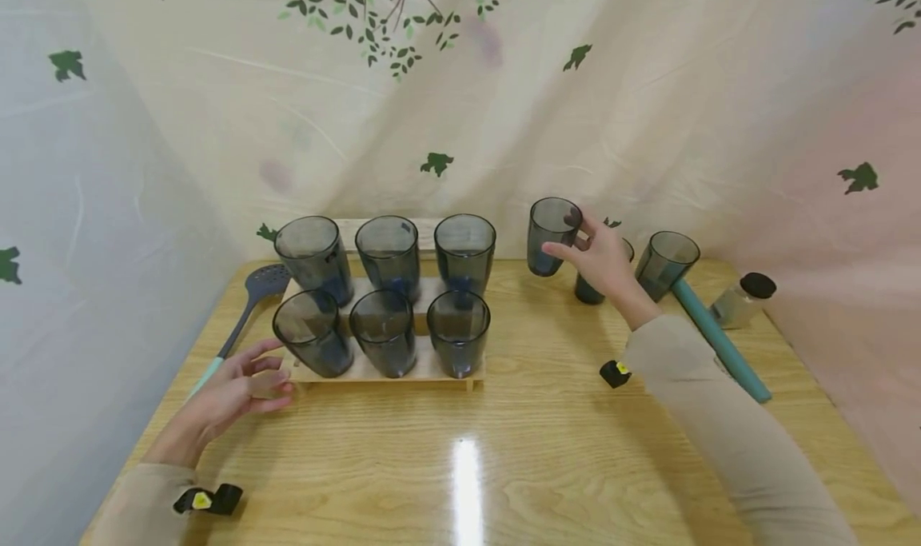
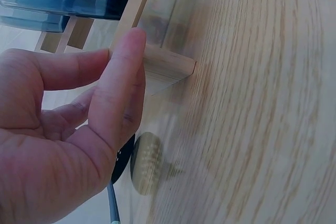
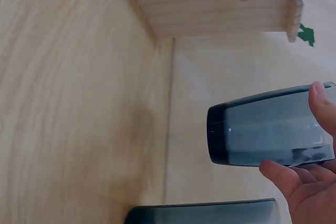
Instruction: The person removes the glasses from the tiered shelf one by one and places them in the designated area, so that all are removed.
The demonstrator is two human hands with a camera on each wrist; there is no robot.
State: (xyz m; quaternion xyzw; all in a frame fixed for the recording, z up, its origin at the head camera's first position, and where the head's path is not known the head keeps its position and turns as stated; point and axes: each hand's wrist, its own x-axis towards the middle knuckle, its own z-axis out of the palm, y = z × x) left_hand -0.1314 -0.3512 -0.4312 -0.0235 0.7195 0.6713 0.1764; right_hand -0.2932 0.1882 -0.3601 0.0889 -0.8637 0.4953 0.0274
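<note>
- One hand, the right hand [image 1: 603, 262], pinches a dark glass cup [image 1: 544, 246] between thumb and fingers.
- The cup is up above the table [image 1: 532, 426], just right of the wooden rack [image 1: 423, 360].
- The left hand [image 1: 233, 392] pinches the rack's left end.
- Six more cups [image 1: 460, 338] stand on the rack in two rows.
- A hidden cup [image 1: 588, 292], hard to see well, is behind the right hand.
- Farther right are a teal stick [image 1: 723, 342] and a jar [image 1: 735, 306].
</note>
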